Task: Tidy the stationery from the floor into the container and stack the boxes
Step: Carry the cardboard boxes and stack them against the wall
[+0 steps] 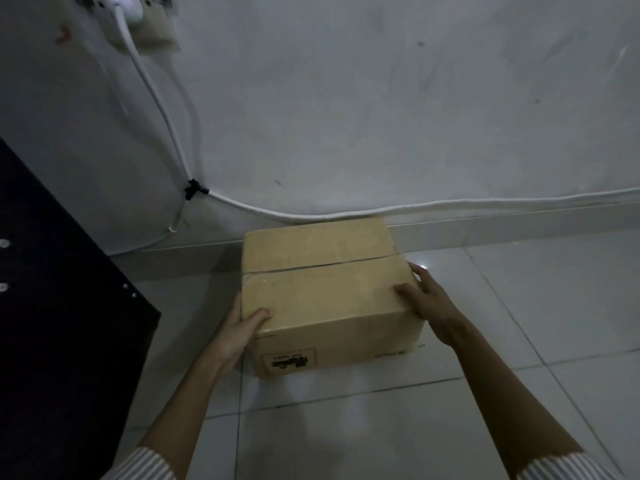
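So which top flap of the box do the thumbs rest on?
The box's near flap, on the person's side of the seam: left hand and right hand each lay a thumb on it. The far flap, by the wall, has none.

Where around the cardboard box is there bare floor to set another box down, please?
Bare tiled floor lies right of the cardboard box, up to the skirting, and in front of it, nearer the person. It is tight between box and dark cabinet, and behind, by the white cable.
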